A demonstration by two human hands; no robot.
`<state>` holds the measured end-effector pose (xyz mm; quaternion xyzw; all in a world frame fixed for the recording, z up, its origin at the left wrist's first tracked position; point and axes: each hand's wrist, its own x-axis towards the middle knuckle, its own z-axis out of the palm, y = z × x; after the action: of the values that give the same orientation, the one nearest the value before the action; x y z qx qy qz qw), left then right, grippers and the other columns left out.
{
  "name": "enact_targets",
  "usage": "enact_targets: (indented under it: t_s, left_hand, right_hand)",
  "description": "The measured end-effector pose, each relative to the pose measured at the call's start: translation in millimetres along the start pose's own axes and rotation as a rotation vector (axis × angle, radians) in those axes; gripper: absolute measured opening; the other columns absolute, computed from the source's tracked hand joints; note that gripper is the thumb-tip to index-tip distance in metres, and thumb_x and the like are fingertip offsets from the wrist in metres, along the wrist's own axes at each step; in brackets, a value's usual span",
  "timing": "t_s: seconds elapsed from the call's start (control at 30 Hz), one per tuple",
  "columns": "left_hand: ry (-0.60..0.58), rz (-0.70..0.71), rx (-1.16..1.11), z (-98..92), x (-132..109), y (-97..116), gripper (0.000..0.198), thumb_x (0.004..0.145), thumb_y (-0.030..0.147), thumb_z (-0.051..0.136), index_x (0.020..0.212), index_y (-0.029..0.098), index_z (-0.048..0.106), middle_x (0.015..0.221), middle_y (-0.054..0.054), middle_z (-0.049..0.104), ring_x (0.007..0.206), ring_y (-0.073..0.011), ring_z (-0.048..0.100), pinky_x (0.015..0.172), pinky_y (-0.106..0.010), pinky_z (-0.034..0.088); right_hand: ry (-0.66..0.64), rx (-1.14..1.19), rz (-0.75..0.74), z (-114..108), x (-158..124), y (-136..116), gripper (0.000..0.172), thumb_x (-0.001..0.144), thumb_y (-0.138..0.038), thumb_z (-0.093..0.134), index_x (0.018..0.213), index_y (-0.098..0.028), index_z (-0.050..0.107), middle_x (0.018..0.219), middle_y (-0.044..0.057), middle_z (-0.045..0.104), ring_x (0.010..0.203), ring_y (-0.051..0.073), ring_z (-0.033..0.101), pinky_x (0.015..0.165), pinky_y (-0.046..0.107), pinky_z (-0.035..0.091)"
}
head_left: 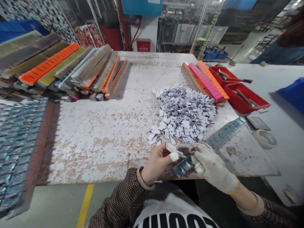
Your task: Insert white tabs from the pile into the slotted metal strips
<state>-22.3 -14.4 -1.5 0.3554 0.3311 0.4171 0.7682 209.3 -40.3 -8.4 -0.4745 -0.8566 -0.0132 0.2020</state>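
My left hand (158, 161), white covers on its thumb and fingertip, pinches a small flat white piece (180, 154) just above the near end of a long translucent blue strip (223, 133). My right hand (211, 164), in a white knitted glove, is closed on that strip near the table's front edge. The strip runs under the glove and slants away to the right; a row of divisions shows along it. Beyond both hands lies a heap of small white pieces (186, 110). What the gloved fingertips touch is partly hidden.
Stacked long bars (49, 63) fill the back left. A board of blue-grey pieces (21, 152) stands at the left edge. Pink and orange slotted bars (206, 79) lie behind the heap. Red bins (247, 98) with tools, a tape roll (264, 138) and a blue bin (293, 93) are right.
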Motion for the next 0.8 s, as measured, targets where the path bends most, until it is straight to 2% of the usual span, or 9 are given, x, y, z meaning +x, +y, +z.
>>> enact_targets:
  t_s: [0.13,0.27,0.37,0.47,0.57,0.63,0.7,0.73,0.8]
  left_hand:
    - [0.033,-0.078,-0.118,4.5,-13.1,-4.4,0.039,0.071,0.034,0.092,0.085,0.014,0.061,0.080,-0.002,0.068,0.070,-0.0122,0.063,0.069,-0.025,0.053]
    - [0.033,-0.118,-0.196,16.8,-22.1,-8.9,0.041,0.069,0.033,0.094,0.085,0.015,0.061,0.079,-0.002,0.067,0.069,-0.0126,0.063,0.070,-0.026,0.055]
    - [-0.040,-0.107,-0.173,25.1,-25.3,-7.7,0.044,0.072,0.041,0.092,0.087,0.015,0.060,0.081,-0.003,0.066,0.071,-0.0139,0.063,0.071,-0.028,0.055]
    - [-0.122,-0.027,0.070,24.9,-28.0,1.9,0.044,0.077,0.047,0.088,0.087,0.016,0.058,0.082,-0.002,0.064,0.071,-0.0140,0.060,0.068,-0.027,0.051]
    - [-0.203,0.117,0.573,18.5,-30.2,14.7,0.035,0.087,0.043,0.079,0.081,0.017,0.056,0.075,0.001,0.058,0.066,-0.0119,0.052,0.063,-0.023,0.041]
    - [-0.297,0.211,0.821,15.1,-30.4,19.3,0.038,0.097,0.042,0.067,0.073,0.018,0.050,0.070,0.002,0.053,0.063,-0.0112,0.047,0.060,-0.024,0.034]
    - [-0.380,0.277,0.894,14.7,-29.9,19.0,0.047,0.102,0.045,0.056,0.066,0.019,0.041,0.066,0.003,0.048,0.060,-0.0111,0.044,0.058,-0.025,0.032]
    - [-0.399,0.299,0.891,15.9,-29.9,17.5,0.050,0.104,0.048,0.052,0.065,0.019,0.038,0.064,0.003,0.045,0.059,-0.0111,0.042,0.057,-0.026,0.031]
    - [-0.394,0.354,0.855,21.0,-31.2,13.6,0.053,0.105,0.052,0.047,0.064,0.021,0.033,0.060,0.004,0.039,0.056,-0.0112,0.038,0.054,-0.027,0.030]
  right_hand:
    - [0.020,0.188,-0.005,2.4,-10.6,-11.9,0.009,0.097,-0.023,0.056,0.094,-0.022,0.064,0.116,0.012,0.067,0.122,0.030,0.062,0.108,0.056,0.052]
    - [0.141,0.289,0.060,-4.0,-11.5,-27.4,0.024,0.102,-0.040,0.052,0.111,-0.021,0.062,0.133,0.018,0.061,0.137,0.037,0.051,0.107,0.061,0.051]
    - [0.248,0.378,0.095,-10.8,-3.7,-39.2,0.014,0.102,-0.028,0.050,0.110,-0.023,0.061,0.132,0.016,0.062,0.134,0.033,0.055,0.103,0.054,0.056]
    - [0.280,0.461,0.090,-21.1,5.3,-47.5,0.016,0.100,-0.015,0.048,0.102,-0.025,0.061,0.127,0.012,0.066,0.127,0.026,0.062,0.098,0.043,0.060]
    - [0.210,0.496,0.041,-34.8,8.3,-49.4,0.011,0.099,-0.016,0.054,0.095,-0.024,0.060,0.122,0.011,0.068,0.126,0.025,0.064,0.100,0.040,0.060]
    - [0.169,0.535,0.023,-42.0,6.3,-48.3,0.010,0.098,-0.020,0.059,0.088,-0.023,0.061,0.123,0.011,0.069,0.123,0.026,0.066,0.101,0.040,0.060]
    - [0.141,0.596,0.093,-44.4,2.6,-46.1,0.012,0.098,-0.025,0.060,0.087,-0.023,0.063,0.123,0.011,0.070,0.113,0.025,0.070,0.093,0.037,0.063]
    - [0.126,0.623,0.159,-43.4,0.4,-44.5,0.012,0.099,-0.027,0.060,0.090,-0.023,0.066,0.120,0.011,0.071,0.104,0.023,0.073,0.084,0.033,0.065]
    - [0.125,0.657,0.274,-37.7,-5.2,-40.5,0.016,0.100,-0.033,0.058,0.097,-0.025,0.070,0.103,0.008,0.074,0.080,0.020,0.074,0.064,0.027,0.065]
